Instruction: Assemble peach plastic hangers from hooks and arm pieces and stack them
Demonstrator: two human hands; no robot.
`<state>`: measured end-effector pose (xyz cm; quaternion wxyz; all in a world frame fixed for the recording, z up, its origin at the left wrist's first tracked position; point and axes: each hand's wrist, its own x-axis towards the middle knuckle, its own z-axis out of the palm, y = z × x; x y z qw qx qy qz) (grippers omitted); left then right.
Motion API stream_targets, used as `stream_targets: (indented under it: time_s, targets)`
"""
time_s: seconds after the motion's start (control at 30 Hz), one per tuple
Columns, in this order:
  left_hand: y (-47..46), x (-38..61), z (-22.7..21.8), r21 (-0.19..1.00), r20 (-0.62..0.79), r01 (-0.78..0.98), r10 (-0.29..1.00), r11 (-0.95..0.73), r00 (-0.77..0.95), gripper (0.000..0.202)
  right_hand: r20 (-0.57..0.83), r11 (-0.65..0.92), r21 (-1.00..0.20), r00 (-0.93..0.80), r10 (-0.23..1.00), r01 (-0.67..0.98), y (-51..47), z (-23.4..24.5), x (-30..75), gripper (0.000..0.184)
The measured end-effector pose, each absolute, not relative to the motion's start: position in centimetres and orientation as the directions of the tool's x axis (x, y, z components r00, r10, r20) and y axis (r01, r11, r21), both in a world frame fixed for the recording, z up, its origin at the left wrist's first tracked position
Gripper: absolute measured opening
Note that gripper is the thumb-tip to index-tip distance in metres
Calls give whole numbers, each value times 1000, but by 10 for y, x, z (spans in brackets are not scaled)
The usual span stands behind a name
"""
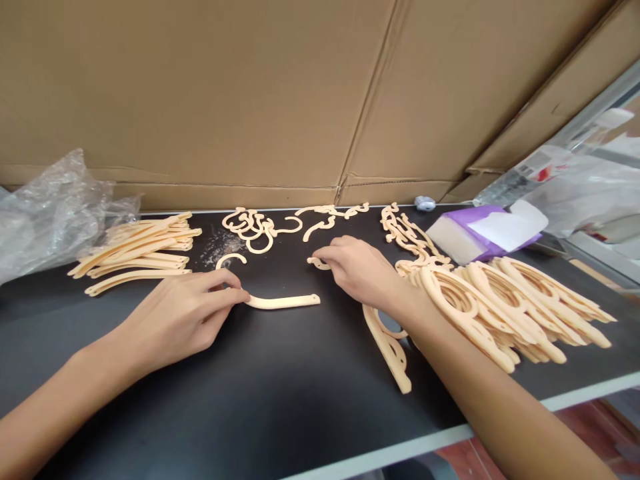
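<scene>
My left hand (187, 313) rests on the black tabletop (280, 400), its fingertips pinched on the left end of a curved cream plastic bar (285, 302) that lies flat. My right hand (357, 270) reaches in from the right, its fingers closed on a small cream hook piece (317, 263). Loose cream hooks (255, 230) lie just beyond both hands, with one lone hook (231, 259) near my left fingers.
A stack of cream bars (140, 250) lies at the left beside a crumpled plastic bag (50, 210). A big pile of ornate cream hanger parts (500, 300) fills the right side. A purple and white box (480, 233) sits behind it. Cardboard (300, 100) walls off the back.
</scene>
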<state>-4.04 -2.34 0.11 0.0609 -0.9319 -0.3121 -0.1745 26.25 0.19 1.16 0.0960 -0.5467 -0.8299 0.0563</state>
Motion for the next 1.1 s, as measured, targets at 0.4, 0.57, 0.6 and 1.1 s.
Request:
stream_targets:
  time_s: [0.4,0.57,0.6,1.1]
  targets:
    - [-24,-39,1,-10,367,604,559,-797,744,30,161,376,-371,-340,927,849,0,15,265,40]
    - [-25,-40,1,-22,350,605,561,-796,750,31,87,352,-505,-359,929,788,-5,23,261,37]
    - [-26,-40,2,-21,351,606,562,-795,749,31,59,338,-525,-363,930,781,-6,26,260,35]
    - [-29,-37,1,-36,349,672,621,-740,702,27,-148,333,-522,-469,871,785,-23,27,241,22]
